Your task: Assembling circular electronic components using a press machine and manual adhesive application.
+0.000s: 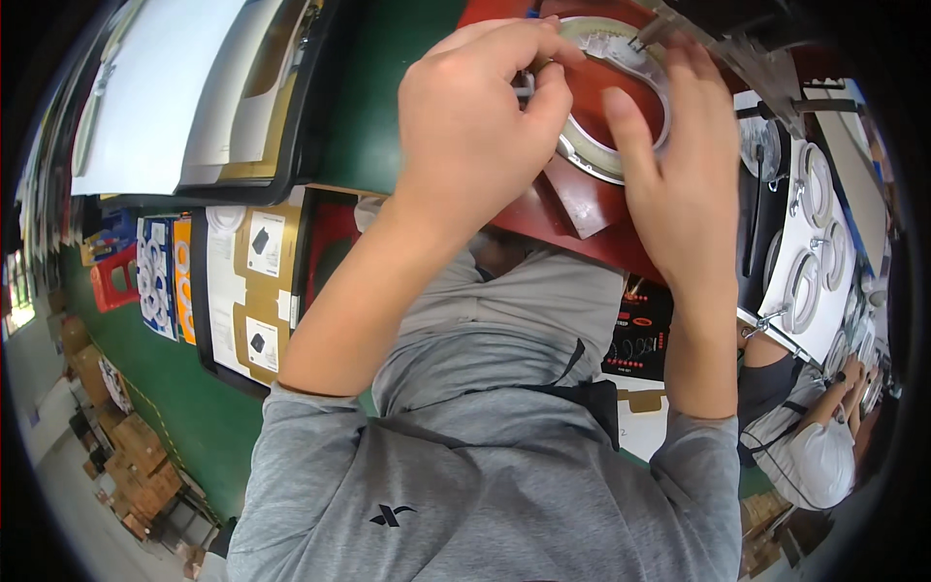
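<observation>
Pinching a small metal fitting (525, 85) between thumb and curled forefinger, the left hand (475, 126) bears on the near edge of a pale oval ring (621, 48), a flat hoop-like part that lies on a red work block (572, 209) at the top of the view. The fingers are clenched on the fitting, which sits right at the ring's rim, apparently so that it can be pressed or seated against the ring; the exact joint is hidden by the knuckles. The right hand (679, 165) lies flat and spread across the right side of the ring, fingers extended and closing on nothing; its palm and fingertips press down, a posture that judges as steadying the ring against the force from the other hand. The red block raises the ring above the green table (378, 116), giving both wrists room to work from above.

To the left, flat printed cartons (242, 291) in white and tan lie stacked in a dark tray (199, 310), within reach but well apart from the hands. At the right, a white sheet (805, 281) carries several similar rings (815, 184) laid out in rows. Another person (815, 436) in a striped top sits at the lower right, their hands busy near that sheet. A red stool (112, 281) stands on the floor at far left.
</observation>
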Tool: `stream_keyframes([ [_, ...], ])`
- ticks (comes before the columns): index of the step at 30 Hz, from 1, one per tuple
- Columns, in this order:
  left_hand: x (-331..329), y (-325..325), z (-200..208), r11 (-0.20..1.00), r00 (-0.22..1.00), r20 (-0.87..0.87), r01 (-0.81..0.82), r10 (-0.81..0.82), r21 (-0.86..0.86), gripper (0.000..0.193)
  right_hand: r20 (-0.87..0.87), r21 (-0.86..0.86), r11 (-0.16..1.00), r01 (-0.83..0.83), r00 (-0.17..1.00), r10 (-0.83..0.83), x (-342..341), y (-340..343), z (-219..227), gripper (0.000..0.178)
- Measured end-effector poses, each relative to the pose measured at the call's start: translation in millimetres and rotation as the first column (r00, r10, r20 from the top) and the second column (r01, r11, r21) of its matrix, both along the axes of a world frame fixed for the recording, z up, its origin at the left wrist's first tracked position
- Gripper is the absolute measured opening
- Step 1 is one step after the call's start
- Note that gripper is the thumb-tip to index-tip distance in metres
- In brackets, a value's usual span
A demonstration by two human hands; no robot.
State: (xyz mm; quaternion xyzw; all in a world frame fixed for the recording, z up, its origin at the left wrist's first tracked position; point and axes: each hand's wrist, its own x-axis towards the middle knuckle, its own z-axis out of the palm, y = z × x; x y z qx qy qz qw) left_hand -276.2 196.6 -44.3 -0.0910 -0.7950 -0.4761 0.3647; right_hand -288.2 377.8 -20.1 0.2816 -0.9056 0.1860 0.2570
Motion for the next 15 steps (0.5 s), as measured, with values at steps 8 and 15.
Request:
stream_keyframes([
  [8, 3.1, -5.0, 18.8, 0.993, 0.999, 0.039, -0.003, 0.008, -0.115, 0.012, 0.197, 0.091, 0.993, 0.080, 0.976, -0.097, -1.5, -5.0, 11.8, 0.065],
  [15, 1.2, -4.9, 2.0, 0.993, 0.996, 0.085, -0.005, 0.014, -0.116, 0.019, 0.158, -0.038, 0.998, 0.055, 0.986, -0.048, -4.7, -3.4, -4.5, 0.068],
])
